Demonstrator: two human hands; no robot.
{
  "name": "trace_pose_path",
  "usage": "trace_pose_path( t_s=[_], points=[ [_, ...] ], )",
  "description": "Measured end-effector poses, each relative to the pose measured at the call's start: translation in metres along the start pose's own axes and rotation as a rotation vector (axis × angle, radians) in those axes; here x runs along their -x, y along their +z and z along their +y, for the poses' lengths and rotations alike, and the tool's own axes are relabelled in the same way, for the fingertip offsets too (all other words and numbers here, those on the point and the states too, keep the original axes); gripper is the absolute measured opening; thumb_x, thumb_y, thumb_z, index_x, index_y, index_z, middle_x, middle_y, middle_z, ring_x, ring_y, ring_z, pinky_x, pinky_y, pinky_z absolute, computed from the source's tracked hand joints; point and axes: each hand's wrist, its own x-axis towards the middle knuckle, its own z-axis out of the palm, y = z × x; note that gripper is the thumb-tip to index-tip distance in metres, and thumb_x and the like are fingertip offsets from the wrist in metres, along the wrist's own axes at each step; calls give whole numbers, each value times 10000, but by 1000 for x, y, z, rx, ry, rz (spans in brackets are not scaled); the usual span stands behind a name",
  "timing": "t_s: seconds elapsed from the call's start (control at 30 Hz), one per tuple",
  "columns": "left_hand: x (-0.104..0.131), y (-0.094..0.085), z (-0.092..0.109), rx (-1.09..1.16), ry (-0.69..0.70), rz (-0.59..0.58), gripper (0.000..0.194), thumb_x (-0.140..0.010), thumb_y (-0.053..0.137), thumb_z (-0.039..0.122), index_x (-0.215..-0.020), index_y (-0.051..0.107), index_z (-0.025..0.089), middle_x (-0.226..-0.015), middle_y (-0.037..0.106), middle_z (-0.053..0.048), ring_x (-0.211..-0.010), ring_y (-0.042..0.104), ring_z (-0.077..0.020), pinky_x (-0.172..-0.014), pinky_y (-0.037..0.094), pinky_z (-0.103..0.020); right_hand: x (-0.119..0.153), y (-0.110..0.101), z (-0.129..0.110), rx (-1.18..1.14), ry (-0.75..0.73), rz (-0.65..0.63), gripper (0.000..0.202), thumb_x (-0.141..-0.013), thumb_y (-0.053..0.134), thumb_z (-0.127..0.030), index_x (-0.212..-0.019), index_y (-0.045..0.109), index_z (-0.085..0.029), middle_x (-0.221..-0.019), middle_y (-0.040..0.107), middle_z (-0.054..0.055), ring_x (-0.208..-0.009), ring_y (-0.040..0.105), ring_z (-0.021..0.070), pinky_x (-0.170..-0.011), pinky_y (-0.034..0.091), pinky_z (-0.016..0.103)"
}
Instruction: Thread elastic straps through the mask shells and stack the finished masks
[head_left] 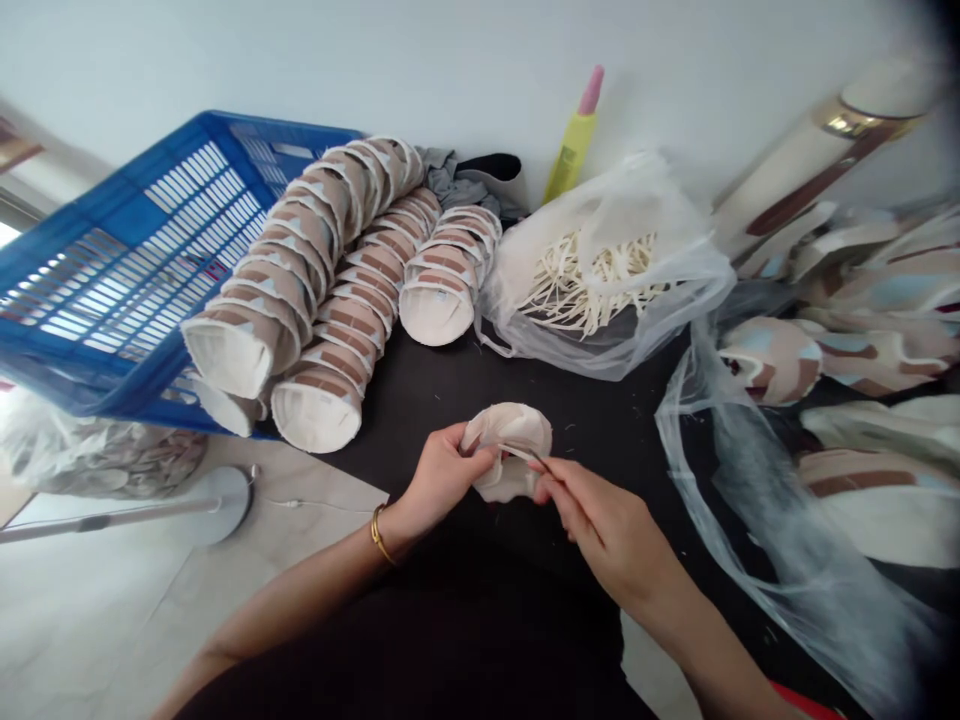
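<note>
Over the black tabletop, a cream cup-shaped fabric piece [517,425] is held between my two hands with its opening facing me. My left hand [442,475] pinches its left edge between thumb and fingers. In my right hand [592,510] is a thin dark tool [538,459], its tip at the fabric's inner edge; its exact kind is hard to make out. A narrow pale strip runs across the opening near the tip. Behind my hands lie nested rows of similar fabric cups [439,300], patterned brown, beige and pale blue.
A blue plastic basket [127,240] stands at the left. Behind my hands, a clear plastic bag [675,300] holds cream strips [592,280]. A yellow bottle [571,150] with a pink cap stands by the wall. More patterned fabric pieces [877,480] and plastic film [750,510] lie at the right.
</note>
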Motion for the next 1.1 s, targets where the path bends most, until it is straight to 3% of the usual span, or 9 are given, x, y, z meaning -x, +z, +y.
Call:
trace_pose_path(
  t_s=[0.13,0.23,0.53,0.63,0.73,0.83,0.93,1.03,1.1],
  points=[
    [2,1,1,3,11,4,227,-723,733,308,-819,705,104,-670,622,1,-584,489,-95,-567,387,-213,-2,21,10,112,66,-44,321,-1026,392,-290,-1182,668,-242,-1065,761,37,-901,734,214,-758,544,313],
    [4,1,3,23,18,-3,234,-723,733,309,-827,701,102,-682,624,-3,-590,486,-94,-576,394,-214,-5,30,15,171,127,-57,339,-1026,372,-315,-1109,696,-258,-1005,773,28,-852,742,235,-708,528,322],
    [7,2,4,-63,42,-4,244,-767,706,350,-826,682,114,-682,587,6,-605,460,-98,-589,383,-224,-10,28,13,188,161,-68,360,-1017,362,-323,-967,709,-240,-860,762,39,-764,728,223,-653,458,294],
    [9,0,5,-218,122,-16,210,-823,661,339,-769,654,136,-637,535,29,-589,433,-94,-565,348,-216,-9,29,10,253,181,-81,369,-1010,346,-315,-977,703,-228,-795,746,46,-704,714,232,-594,400,297],
    [10,-3,7,-460,318,-67,258,-917,572,330,-732,622,158,-647,548,22,-606,470,-101,-585,363,-217,-8,33,7,293,231,-67,385,-992,324,-324,-966,690,-209,-689,702,60,-590,663,228,-548,331,301],
    [8,-5,12,-758,595,-145,247,-968,478,244,-781,621,170,-708,611,-9,-664,541,-125,-650,417,-234,-10,38,4,19,305,-37,365,-965,332,-377,-894,643,-200,-590,599,34,-519,571,187,-524,309,287],
    [5,-6,18,-1035,832,-202,187,-951,439,153,-860,602,164,-722,638,-26,-668,562,-148,-617,437,-247,-11,43,2,-599,556,-107,353,-919,422,-536,-799,530,-222,-508,389,-62,-399,326,95,-420,214,226],
    [2,-4,23,-1196,979,-250,157,-946,415,130,-927,568,160,-744,648,-29,-664,568,-152,-584,458,-252,-10,44,3,-1072,811,-165,429,-805,574,-654,-787,454,-243,-498,236,-127,-395,85,44,-370,81,188],
    [2,-3,23,-1220,1026,-261,157,-944,400,126,-938,553,158,-741,646,-24,-656,571,-153,-578,471,-258,-9,43,6,-1140,844,-167,444,-784,603,-663,-786,456,-245,-498,232,-129,-397,74,40,-364,83,181]
  ],
)
